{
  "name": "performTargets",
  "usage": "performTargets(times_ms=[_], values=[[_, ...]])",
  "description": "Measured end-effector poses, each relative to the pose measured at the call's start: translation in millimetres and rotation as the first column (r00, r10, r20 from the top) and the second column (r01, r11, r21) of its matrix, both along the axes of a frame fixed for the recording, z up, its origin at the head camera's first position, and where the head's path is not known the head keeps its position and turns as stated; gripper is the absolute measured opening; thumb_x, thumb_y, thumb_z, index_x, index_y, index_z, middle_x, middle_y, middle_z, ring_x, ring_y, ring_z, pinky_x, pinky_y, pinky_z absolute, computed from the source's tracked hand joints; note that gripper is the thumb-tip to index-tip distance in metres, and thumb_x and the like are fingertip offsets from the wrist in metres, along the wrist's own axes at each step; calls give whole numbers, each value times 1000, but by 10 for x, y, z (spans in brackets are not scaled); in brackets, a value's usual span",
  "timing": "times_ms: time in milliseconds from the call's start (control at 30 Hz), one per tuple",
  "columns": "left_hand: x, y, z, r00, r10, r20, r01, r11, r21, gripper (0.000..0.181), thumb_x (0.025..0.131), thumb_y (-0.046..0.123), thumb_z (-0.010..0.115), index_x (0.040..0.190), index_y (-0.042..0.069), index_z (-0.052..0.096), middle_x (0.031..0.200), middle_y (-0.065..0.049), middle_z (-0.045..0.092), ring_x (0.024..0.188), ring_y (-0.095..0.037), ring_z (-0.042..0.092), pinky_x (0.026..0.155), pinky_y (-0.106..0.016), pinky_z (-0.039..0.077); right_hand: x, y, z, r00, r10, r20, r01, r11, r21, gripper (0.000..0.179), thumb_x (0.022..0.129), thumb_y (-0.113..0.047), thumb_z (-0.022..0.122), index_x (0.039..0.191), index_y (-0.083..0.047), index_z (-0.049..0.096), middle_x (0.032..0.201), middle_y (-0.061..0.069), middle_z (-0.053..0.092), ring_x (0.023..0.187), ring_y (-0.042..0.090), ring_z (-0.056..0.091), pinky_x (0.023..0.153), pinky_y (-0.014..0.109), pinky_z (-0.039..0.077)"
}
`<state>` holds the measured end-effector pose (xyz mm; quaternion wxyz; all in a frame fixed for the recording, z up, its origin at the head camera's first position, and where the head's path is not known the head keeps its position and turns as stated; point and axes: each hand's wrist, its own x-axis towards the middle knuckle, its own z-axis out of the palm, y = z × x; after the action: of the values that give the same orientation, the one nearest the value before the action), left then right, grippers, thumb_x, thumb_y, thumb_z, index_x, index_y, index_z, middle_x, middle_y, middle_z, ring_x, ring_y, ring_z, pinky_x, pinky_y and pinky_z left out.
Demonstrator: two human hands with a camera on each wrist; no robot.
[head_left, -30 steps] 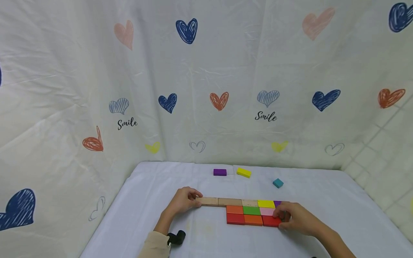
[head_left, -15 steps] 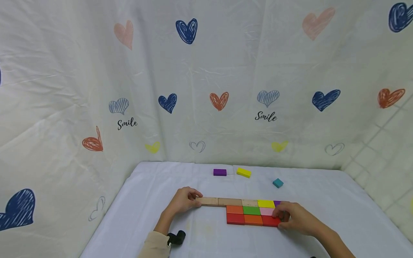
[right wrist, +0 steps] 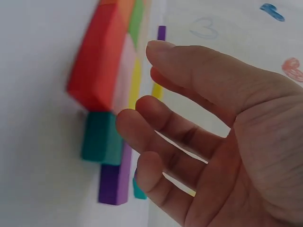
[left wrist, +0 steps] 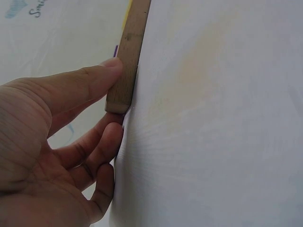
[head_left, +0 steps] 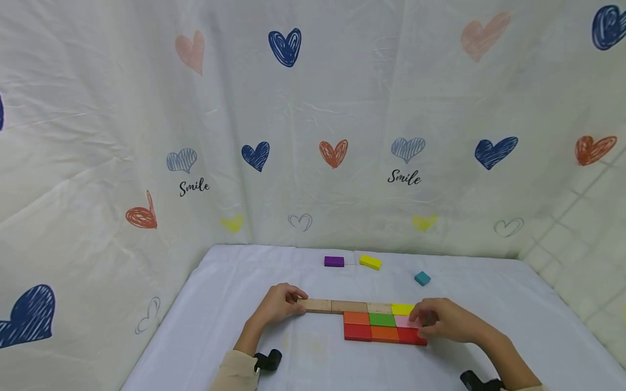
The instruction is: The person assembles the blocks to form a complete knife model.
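Observation:
A row of wooden blocks (head_left: 349,307) lies on the white cloth and runs into a yellow block (head_left: 402,309). My left hand (head_left: 276,304) pinches the row's left end block (left wrist: 124,80). Nearer me, touching the row, are an orange block (head_left: 355,317), a green block (head_left: 382,320) and a pink block (head_left: 402,321), then a front line of red and orange ones. Above the right end hovers my right hand (head_left: 457,320), fingers loosely bent around nothing. The right wrist view shows a red block (right wrist: 94,56), a teal block (right wrist: 102,139) and a purple block (right wrist: 113,184) beside those fingers.
At the back of the table (head_left: 264,266) lie a separate purple block (head_left: 334,262), a tilted yellow block (head_left: 370,263) and a small teal block (head_left: 423,278). A curtain (head_left: 362,206) printed with hearts hangs behind the table.
My right hand has let go of the blocks at the right end and lifted slightly up and away. My left hand stays at the wooden row's end.

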<state>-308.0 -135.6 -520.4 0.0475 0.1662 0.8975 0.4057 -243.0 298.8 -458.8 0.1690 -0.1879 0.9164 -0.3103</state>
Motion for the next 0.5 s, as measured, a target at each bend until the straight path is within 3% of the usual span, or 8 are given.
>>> performTargets(times_ms=[267, 500], values=[[-6, 1, 3, 1000, 6, 10, -6, 1000, 1, 21, 82, 19, 87, 102, 20, 80, 93, 1, 65, 84, -15, 54, 73, -28, 44, -359, -160, 142, 991, -2, -133, -4, 999, -43, 30, 90, -23, 78, 115, -8, 71, 97, 0, 67, 85, 15, 60, 69, 23, 54], [-17, 5, 0, 1000, 5, 14, -5, 1000, -4, 21, 82, 21, 87, 102, 22, 80, 93, 2, 64, 84, -15, 54, 72, -28, 44, -789, -340, 137, 974, -128, -186, 113, 989, -93, 35, 88, -26, 81, 119, -12, 71, 110, 12, 68, 88, 19, 61, 75, 28, 55]])
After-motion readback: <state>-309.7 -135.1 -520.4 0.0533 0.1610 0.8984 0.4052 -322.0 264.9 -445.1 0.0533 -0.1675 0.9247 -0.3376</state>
